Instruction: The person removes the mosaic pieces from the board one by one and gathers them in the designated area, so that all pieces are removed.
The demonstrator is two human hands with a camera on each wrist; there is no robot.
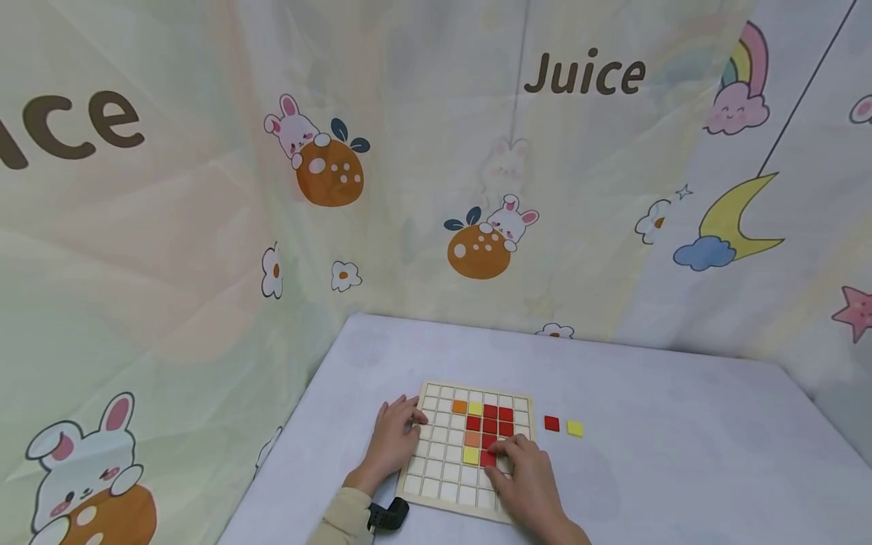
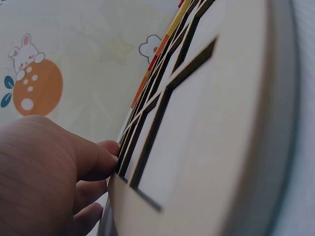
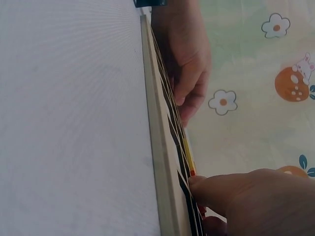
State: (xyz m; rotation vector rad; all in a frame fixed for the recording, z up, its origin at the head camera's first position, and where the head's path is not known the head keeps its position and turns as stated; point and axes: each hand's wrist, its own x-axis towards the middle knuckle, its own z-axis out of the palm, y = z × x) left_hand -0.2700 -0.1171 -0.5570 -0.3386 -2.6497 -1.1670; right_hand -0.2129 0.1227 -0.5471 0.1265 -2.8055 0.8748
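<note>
The right hand [image 1: 530,483] has its thumb and index finger at opposite edges of a red tile [image 1: 487,459] on the grid board [image 1: 436,451]; whether they pinch it, I cannot tell. The left hand [image 1: 393,439] rests loosely bent fingers on the board's left edge. Right of the board, a loose red square [image 1: 552,424] and a yellow square [image 1: 575,429] lie on the white table [image 1: 681,454].

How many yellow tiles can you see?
3. One yellow tile sits near the far edge of the board; another yellow tile lies lower, left of the right hand; a loose yellow tile lies on the table, right of the board. The right hand may hide more.
</note>
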